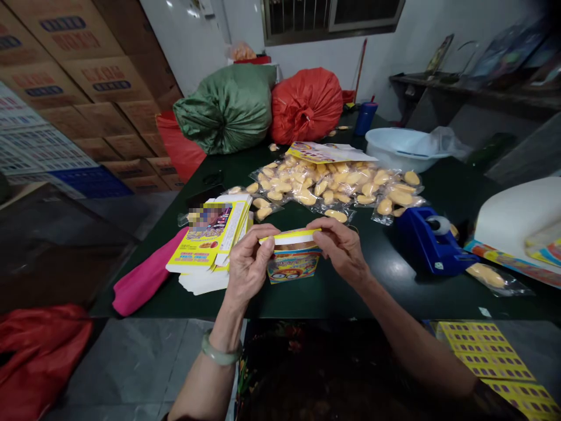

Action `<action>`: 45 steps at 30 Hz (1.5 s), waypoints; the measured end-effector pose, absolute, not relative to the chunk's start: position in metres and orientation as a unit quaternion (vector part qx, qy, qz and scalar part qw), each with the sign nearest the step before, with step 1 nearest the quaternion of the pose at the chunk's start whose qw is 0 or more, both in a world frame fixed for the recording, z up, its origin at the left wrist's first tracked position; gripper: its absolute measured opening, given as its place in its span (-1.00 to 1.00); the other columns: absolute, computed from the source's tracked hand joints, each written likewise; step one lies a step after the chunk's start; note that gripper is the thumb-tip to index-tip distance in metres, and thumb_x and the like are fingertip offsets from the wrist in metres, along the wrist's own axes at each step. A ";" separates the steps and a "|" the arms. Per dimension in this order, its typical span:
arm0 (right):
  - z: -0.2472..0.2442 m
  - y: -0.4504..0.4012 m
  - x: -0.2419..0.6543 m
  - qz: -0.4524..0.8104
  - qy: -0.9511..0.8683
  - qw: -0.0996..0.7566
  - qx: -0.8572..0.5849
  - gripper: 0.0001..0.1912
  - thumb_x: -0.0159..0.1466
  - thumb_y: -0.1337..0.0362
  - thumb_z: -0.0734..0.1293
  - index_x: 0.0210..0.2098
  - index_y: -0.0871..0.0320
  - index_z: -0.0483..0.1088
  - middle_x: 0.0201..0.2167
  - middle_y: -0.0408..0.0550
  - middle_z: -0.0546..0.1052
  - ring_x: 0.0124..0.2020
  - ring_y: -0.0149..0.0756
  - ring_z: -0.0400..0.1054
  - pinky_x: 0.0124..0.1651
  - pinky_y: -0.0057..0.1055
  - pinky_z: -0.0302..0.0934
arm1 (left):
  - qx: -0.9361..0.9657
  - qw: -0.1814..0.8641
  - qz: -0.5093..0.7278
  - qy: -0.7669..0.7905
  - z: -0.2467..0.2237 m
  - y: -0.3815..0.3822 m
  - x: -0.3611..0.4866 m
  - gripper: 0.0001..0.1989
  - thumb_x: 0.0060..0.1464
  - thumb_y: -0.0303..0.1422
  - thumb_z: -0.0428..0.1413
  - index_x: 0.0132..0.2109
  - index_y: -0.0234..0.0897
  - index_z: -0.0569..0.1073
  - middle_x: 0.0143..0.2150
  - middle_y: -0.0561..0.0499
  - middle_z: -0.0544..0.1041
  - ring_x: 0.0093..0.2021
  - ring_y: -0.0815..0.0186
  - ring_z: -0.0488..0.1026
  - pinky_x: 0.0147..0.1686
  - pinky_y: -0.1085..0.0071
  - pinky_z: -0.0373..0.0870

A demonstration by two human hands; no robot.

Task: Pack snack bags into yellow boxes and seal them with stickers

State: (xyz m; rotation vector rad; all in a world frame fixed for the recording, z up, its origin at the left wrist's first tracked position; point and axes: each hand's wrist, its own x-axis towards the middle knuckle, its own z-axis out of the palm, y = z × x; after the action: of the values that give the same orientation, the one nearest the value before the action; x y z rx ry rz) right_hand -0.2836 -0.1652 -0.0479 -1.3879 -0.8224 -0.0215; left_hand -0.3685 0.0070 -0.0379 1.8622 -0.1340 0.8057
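A small printed carton (293, 266) with a blue and yellow front stands on the dark green table between my hands. Its top flap, yellow with a white edge, is raised toward me. My left hand (252, 263) pinches the flap's left end between thumb and fingers. At the flap's other end, my right hand (342, 248) grips the corner the same way. Beyond the carton lies a heap of yellow, oval pieces in clear wrappers (324, 181). Left of my left hand is a stack of flat yellow cartons (205, 237).
A blue tape dispenser (432, 240) stands on the right, near a white rounded container (521, 216). Behind the heap are a white basin (403, 143), a green sack (232, 105) and a red sack (307, 102). Pink cloth (146, 278) hangs over the left table edge.
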 end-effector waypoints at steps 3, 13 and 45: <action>-0.049 -0.164 -0.286 -0.023 -0.368 0.692 -0.621 -0.88 0.27 0.29 0.26 -0.26 0.10 0.44 -0.36 -0.16 0.47 -0.54 -0.55 0.23 -0.51 -0.56 0.18 | 0.786 0.516 0.328 -0.096 -0.038 0.012 -0.366 -0.85 0.17 -0.33 0.07 -0.22 -0.27 0.52 -0.21 -0.08 0.53 -0.16 0.29 0.47 -0.23 0.37 0.42; -0.062 -0.157 -0.286 -0.111 -0.390 0.696 -0.593 -0.89 0.26 0.37 0.25 -0.25 0.12 0.41 -0.24 -0.06 0.47 -0.22 -0.37 0.40 -0.26 -0.41 0.30 | 0.797 0.404 0.422 -0.152 -0.047 0.007 -0.365 -0.81 0.20 -0.50 -0.01 -0.16 -0.27 0.49 -0.15 -0.07 0.59 -0.13 0.31 0.53 -0.14 0.31 0.48; -0.080 -0.168 -0.282 -0.200 -0.516 0.612 -0.565 -0.68 0.24 0.42 0.29 -0.05 -0.04 0.33 -0.03 -0.02 0.37 -0.08 -0.28 0.35 -0.15 -0.25 0.34 | 0.806 0.253 0.509 -0.166 -0.064 -0.002 -0.372 -0.73 0.07 -0.57 0.13 -0.09 -0.19 0.46 -0.10 -0.05 0.52 -0.13 0.31 0.48 -0.15 0.29 0.46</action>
State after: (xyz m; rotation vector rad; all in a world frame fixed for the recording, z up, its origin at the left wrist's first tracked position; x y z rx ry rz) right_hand -0.2819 -0.1682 -0.0804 -1.3042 -1.1894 -0.4622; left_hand -0.3721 -0.0021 -0.0636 2.1909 -0.4505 1.3847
